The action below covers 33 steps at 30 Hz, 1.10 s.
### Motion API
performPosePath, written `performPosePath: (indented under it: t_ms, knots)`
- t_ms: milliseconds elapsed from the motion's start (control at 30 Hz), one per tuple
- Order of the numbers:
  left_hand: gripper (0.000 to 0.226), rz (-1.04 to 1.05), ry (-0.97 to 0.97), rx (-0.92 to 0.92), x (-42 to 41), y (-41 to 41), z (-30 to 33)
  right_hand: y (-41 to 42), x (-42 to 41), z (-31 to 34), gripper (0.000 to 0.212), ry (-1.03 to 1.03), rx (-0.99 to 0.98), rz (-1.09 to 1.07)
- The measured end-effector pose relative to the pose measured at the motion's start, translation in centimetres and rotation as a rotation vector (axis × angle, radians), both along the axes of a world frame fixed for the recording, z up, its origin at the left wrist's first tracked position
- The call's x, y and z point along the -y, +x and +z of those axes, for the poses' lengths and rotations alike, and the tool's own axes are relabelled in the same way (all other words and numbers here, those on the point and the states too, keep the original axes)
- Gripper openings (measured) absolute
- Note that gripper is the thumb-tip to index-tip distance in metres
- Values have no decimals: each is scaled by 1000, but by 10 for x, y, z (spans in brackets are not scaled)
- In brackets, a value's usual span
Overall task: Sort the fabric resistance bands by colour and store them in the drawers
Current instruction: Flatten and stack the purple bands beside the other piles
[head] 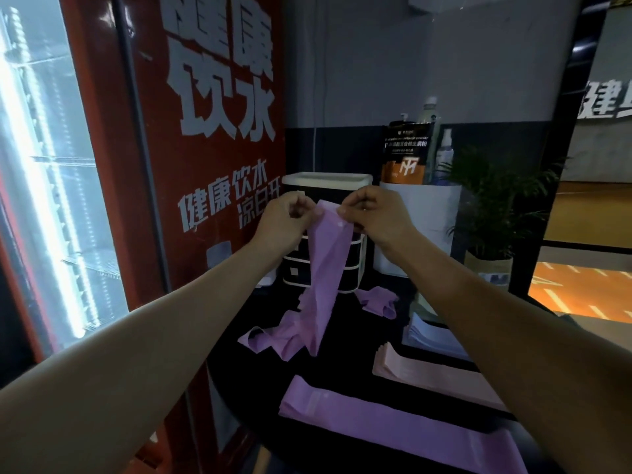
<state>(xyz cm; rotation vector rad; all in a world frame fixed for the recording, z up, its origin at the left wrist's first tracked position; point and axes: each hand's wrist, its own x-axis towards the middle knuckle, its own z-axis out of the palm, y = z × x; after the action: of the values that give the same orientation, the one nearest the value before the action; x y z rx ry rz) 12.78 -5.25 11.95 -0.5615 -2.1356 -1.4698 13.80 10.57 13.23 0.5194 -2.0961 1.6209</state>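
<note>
Purple fabric band (325, 268) held up by both hands over a dark table (345, 357).

Red vending cabinet (191, 148) with white lettering is seen at the far left. Next, the left hand (284, 217) is curled, pinching the band's top left corner, and the right hand (372, 213) pinches the top right corner; the band hangs down between them, its lower end reaching a loose heap of purple bands (270, 336) on the table. Behind it stands a small drawer unit (355, 254) with a cream top. Nearer the camera a flat purple stack (376, 415) is laid out, a pink stack (427, 371) to its right, a pale blue stack (431, 336) behind that. A potted plant (496, 206) is placed at the far right.
</note>
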Motion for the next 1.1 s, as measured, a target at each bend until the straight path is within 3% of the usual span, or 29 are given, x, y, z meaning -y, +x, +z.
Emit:
performPosePath:
  t_ms: [133, 300, 467, 567, 700, 800, 967, 1100]
  knots:
    - [13, -117, 33, 150, -2, 5, 11, 8, -2, 6, 14, -14, 8, 57]
    - [26, -246, 159, 297, -3, 14, 20, 15, -5, 3, 22, -213, 128, 130]
    - [29, -379, 333, 403, -4, 27, 27, 18, -5, -10, 24, 28, 218, 131]
    - [31, -460, 435, 451, 1, 33, 26, 23, -1, -11, 28, -74, 283, 255]
    - [26, -443, 526, 535, 12, 36, 25, 31, -2, -10, 13, -86, 299, 341]
    - [21, -366, 442, 578, 19, 36, 21, 33, -4, -10, 7, -26, 221, 233]
    - [13, -343, 68, 567, 25, 39, 12, 30, -11, -9, 16, -30, 147, 114]
    - [18, -344, 25, 480, 27, 41, 6, 32, -18, -11, 16, -36, 185, 79]
